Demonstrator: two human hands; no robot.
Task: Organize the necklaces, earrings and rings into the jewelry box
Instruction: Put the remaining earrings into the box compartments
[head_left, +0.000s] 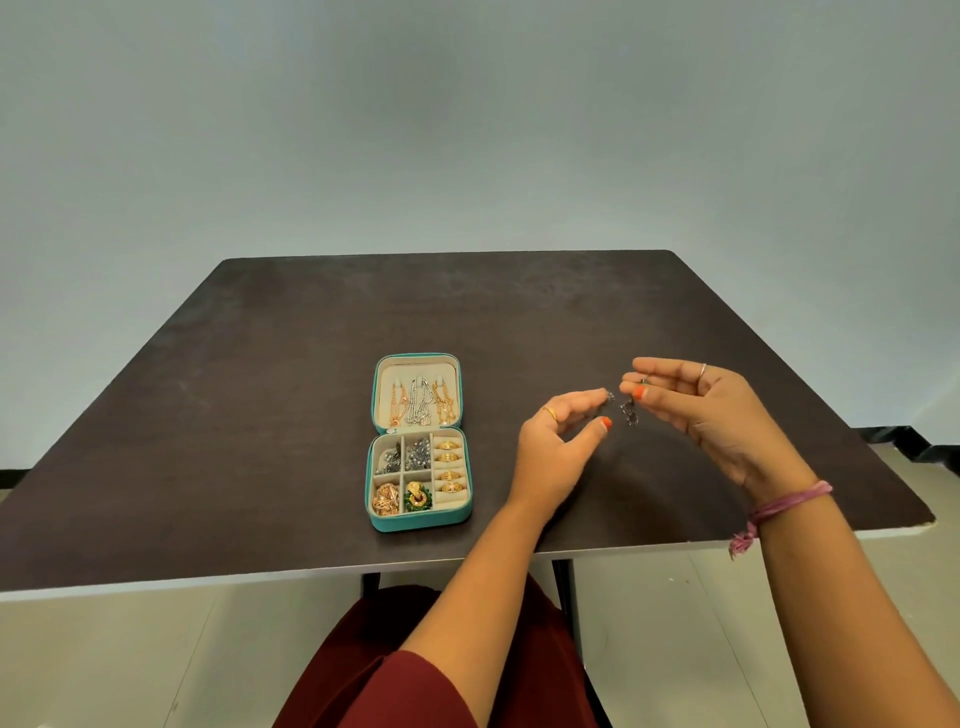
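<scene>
Jewelry box (418, 521) sits open on the table (270, 395), nearly full. Right hand (711, 410) pinches a dark dangly earring (629, 410); left hand (558, 441) looks released, something tiny at its fingertips, can't tell. Next: drop it into an earring compartment.

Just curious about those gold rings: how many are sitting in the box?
4, all in the ring slots down the right side of the jewelry box: the top ring, the second ring, the third ring and the bottom ring. The lowest slot looks empty.
</scene>
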